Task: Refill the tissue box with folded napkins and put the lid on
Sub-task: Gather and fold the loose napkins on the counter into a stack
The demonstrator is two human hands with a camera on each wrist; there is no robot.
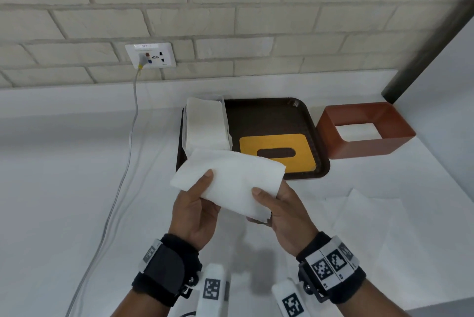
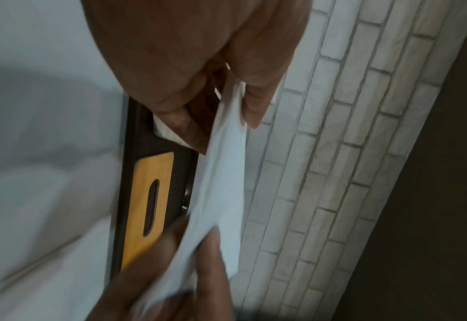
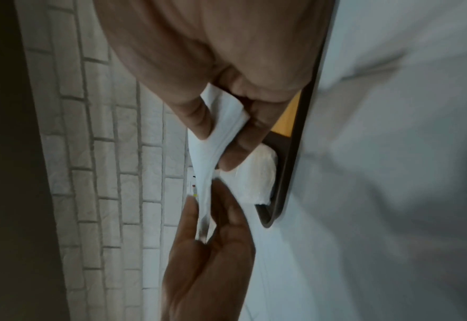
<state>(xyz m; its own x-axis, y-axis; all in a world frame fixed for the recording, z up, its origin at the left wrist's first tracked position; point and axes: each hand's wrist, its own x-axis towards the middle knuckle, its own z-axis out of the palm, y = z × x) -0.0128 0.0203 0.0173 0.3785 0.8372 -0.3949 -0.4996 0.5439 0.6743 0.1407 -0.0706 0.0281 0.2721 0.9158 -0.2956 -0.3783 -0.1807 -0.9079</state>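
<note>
Both hands, left hand (image 1: 196, 210) and right hand (image 1: 283, 210), pinch 1 folded napkin (image 1: 230, 179); tissue box (image 1: 364, 129) lies beyond, rightward, nearer the right hand.

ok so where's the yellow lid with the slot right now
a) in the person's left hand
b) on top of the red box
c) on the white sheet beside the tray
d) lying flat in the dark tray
d: the yellow lid lies flat in the dark tray, next to the napkin stack, while the red box stands open and both hands hold only a folded napkin.
</note>
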